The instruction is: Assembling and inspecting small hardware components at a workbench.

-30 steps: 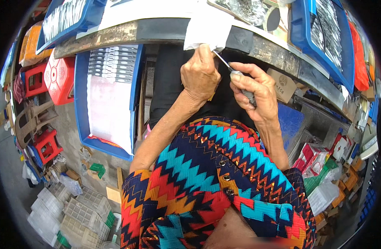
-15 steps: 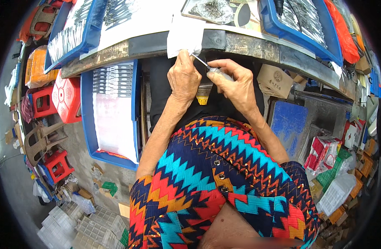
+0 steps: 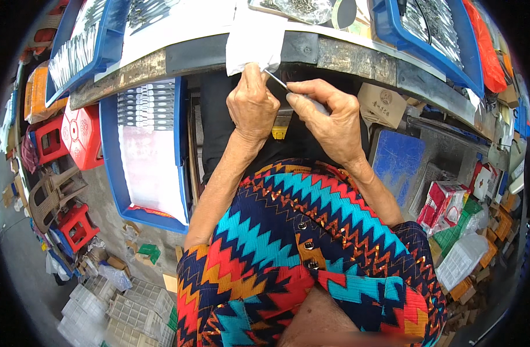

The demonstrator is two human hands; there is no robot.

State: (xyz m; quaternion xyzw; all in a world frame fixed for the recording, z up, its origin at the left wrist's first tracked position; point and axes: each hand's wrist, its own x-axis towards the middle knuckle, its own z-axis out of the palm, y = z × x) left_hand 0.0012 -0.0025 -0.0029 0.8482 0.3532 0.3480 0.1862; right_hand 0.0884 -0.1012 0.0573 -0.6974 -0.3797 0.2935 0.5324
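My left hand (image 3: pixel 253 107) is closed, its fingertips pinched together at the lower edge of a white cloth (image 3: pixel 255 43) draped over the table's front edge. What sits between those fingers is hidden. Close by on the right, my right hand (image 3: pixel 331 115) is wrapped around a tool with a thin metal shaft (image 3: pixel 276 78); the palm and fingers cover most of its handle. The shaft slants up and left, its far end reaching the left fingertips beside the cloth.
Blue trays of slim white and grey pieces stand on the table at left (image 3: pixel 106 58) and right (image 3: pixel 412 49). A shallow tray of small dark parts (image 3: pixel 302 8) lies between. Below left is another blue tray (image 3: pixel 109 156); red stools (image 3: pixel 83 136) stand farther left. A brown carton (image 3: pixel 382 106) sits under the table.
The whole view has shifted slightly, with the table edge higher. My right hand has turned a little, hiding more of the tool's handle. Both hands keep their grip.
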